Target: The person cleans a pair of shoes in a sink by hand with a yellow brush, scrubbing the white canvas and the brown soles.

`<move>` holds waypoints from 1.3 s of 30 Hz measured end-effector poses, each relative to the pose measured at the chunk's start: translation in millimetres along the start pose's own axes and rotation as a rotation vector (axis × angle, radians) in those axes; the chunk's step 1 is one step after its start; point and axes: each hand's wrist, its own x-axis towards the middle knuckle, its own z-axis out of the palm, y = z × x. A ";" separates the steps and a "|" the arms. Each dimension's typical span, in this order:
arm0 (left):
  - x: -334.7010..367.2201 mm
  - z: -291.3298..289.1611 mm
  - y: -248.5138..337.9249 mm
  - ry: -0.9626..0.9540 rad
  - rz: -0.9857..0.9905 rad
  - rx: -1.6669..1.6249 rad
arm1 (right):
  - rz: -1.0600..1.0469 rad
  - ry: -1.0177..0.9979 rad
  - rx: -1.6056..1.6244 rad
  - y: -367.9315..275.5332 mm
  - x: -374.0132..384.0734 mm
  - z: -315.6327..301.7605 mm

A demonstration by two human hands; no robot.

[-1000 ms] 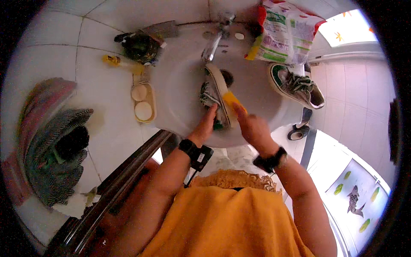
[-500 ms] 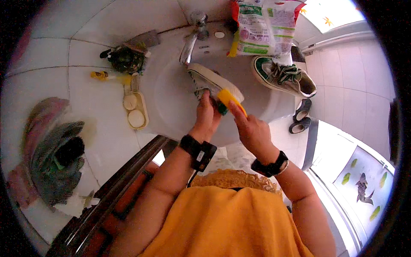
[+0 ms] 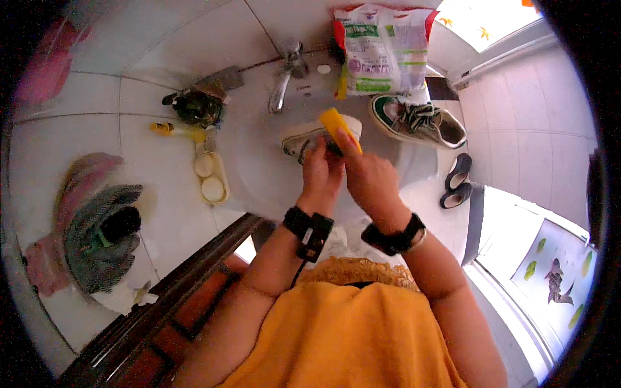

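Over the white washbasin point(image 3: 255, 174), my left hand point(image 3: 320, 174) is closed round a pale sneaker point(image 3: 299, 141), held on its side with the light sole facing away from me. In my right hand point(image 3: 372, 178) is a yellow scrub brush point(image 3: 339, 127), gripped with the forefinger laid along its back. The brush lies over the sneaker, and its bristles are hidden beneath it. A second sneaker point(image 3: 417, 121), grey with green trim and dark laces, rests on the basin's right rim. The chrome faucet point(image 3: 279, 90) stands just beyond the held sneaker.
A red-edged plastic bag point(image 3: 386, 52) stands behind the basin. To the left are a soap dish point(image 3: 212, 169), a yellow-handled item point(image 3: 162, 129) and a dark bundle point(image 3: 196, 107). A grey mesh cloth point(image 3: 103, 258) lies farther left. Dark slippers point(image 3: 458, 181) sit on the floor at right.
The held sneaker has been turned more level, its sole now facing farther away. My right hand has moved the brush up and slightly left across it. The whole view has shifted a little.
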 end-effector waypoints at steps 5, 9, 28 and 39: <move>-2.5 -3.3 -7.8 0.123 -0.069 -0.032 | -0.010 -0.130 -0.014 6.7 -24.0 6.7; -0.4 6.6 -1.3 0.026 -0.051 -0.117 | 0.000 0.014 -0.007 2.9 11.7 -3.4; -11.9 -9.6 16.5 -0.015 -0.001 -0.013 | -0.033 0.059 0.143 -9.3 -5.1 18.2; -16.7 2.5 7.2 -0.074 0.013 -0.057 | 0.008 -0.011 -0.001 -8.6 -2.3 -9.5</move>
